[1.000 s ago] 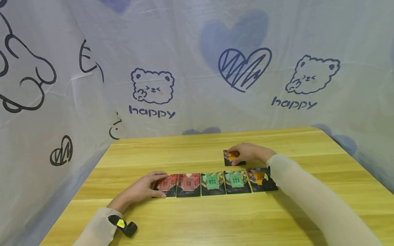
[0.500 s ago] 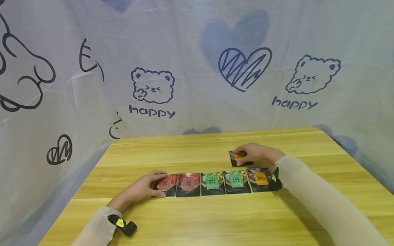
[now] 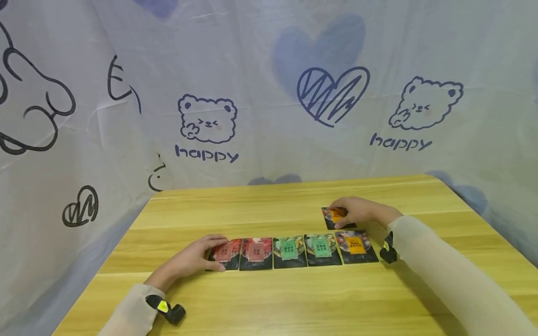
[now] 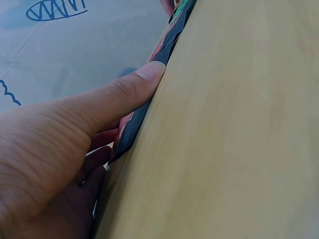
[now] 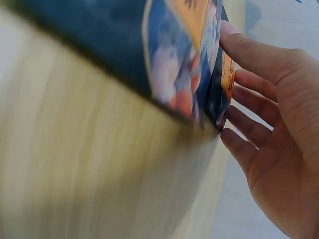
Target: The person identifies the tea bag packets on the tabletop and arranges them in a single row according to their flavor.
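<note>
A row of flat black sachets lies across the table. Two have red labels, then come two green ones, the first green sachet (image 3: 290,253) and the second (image 3: 322,251), and an orange-label sachet (image 3: 356,246) at the right end. My left hand (image 3: 189,256) spans the leftmost red sachet (image 3: 224,253), thumb at its near edge, fingers at its far edge. Behind the right end of the row, my right hand (image 3: 364,212) grips another orange-label sachet (image 3: 329,222) between thumb and fingers, covering its right part. The right wrist view shows this sachet (image 5: 227,74) beyond the row's orange one (image 5: 174,64).
The wooden table (image 3: 269,298) reaches back to a pale curtain (image 3: 269,116) printed with bears and hearts. A second red sachet (image 3: 256,253) sits beside the one under my left hand. A black wrist camera (image 3: 388,247) sits close to the row's right end.
My right hand has slid the orange-label sachet to the right, behind the row's last sachet. Its wrist has moved off that last sachet, now fully visible. The left hand stays in place.
</note>
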`<control>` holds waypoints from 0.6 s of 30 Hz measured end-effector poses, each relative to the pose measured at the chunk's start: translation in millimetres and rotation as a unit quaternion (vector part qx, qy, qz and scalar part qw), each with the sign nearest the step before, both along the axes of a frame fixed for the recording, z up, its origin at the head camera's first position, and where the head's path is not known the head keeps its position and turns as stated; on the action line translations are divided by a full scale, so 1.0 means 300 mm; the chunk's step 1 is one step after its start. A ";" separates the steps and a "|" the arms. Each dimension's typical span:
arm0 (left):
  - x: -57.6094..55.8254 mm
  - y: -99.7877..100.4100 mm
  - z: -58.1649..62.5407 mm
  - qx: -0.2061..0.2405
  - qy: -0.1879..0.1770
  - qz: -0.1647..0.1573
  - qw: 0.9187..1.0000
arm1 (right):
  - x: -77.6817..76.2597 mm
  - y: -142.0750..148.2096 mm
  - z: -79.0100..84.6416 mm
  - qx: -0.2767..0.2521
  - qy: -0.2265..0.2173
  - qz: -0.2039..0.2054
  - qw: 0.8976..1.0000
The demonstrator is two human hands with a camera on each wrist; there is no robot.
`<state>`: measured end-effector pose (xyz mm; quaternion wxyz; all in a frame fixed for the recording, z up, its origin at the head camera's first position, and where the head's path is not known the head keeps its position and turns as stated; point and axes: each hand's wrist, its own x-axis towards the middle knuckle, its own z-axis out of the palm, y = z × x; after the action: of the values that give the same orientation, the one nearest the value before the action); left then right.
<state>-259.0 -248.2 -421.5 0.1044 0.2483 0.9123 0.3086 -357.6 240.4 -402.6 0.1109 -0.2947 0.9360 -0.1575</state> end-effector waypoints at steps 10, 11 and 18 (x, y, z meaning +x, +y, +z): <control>-0.002 -0.002 -0.005 -0.002 -0.002 0.001 1.000 | 0.015 0.106 -0.021 -0.025 0.002 -0.023 0.999; -0.002 -0.002 -0.005 -0.002 -0.001 0.001 1.000 | 0.017 0.117 -0.024 -0.028 0.000 -0.027 0.999; -0.002 -0.001 -0.008 -0.002 0.002 0.002 1.000 | 0.027 0.186 -0.033 -0.040 -0.010 -0.042 0.998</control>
<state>-259.7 -248.6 -423.8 0.1025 0.2471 0.9136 0.3063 -349.5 296.1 -412.4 0.1018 -0.2576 0.9393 -0.2025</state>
